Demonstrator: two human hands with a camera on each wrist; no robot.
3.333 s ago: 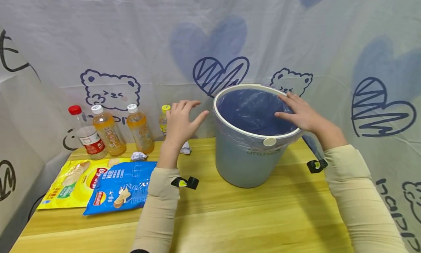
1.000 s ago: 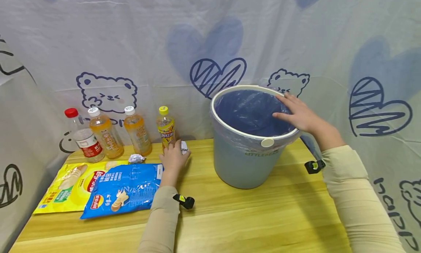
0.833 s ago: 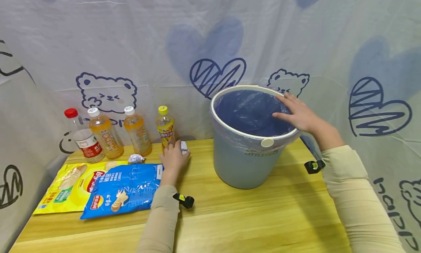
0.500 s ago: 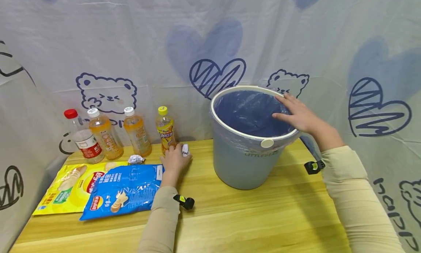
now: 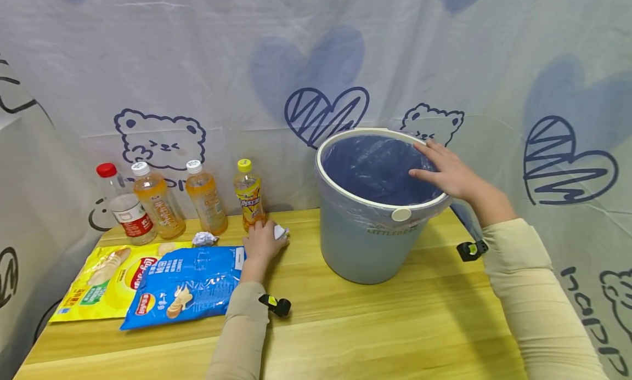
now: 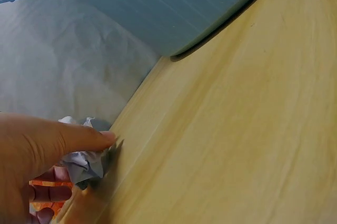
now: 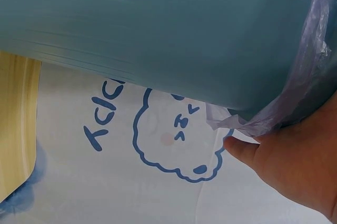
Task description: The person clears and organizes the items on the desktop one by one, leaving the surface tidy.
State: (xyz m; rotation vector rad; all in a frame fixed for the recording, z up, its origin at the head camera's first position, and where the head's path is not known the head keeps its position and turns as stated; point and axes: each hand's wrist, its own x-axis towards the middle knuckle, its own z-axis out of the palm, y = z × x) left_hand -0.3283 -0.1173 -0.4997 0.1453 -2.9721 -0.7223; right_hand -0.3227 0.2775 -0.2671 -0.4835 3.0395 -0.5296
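Crumpled paper (image 5: pixel 281 232) is at the far side of the table (image 5: pixel 355 330), between the yellow-capped bottle (image 5: pixel 249 196) and the bin (image 5: pixel 357 248), and the left hand (image 5: pixel 263 242) pinches it with thumb and fingers — likely because it is small. The right hand (image 5: pixel 450 173) rests on the bin's right edge, fingers loose and stretched out — maybe to keep it steady.

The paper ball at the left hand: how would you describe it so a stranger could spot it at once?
In the head view, find the big bin, then go left to the left hand. The paper ball, crumpled and whitish, pokes out of its grip, right of the yellow-capped bottle. Unlike the other ball behind the blue bag, it is in a hand.
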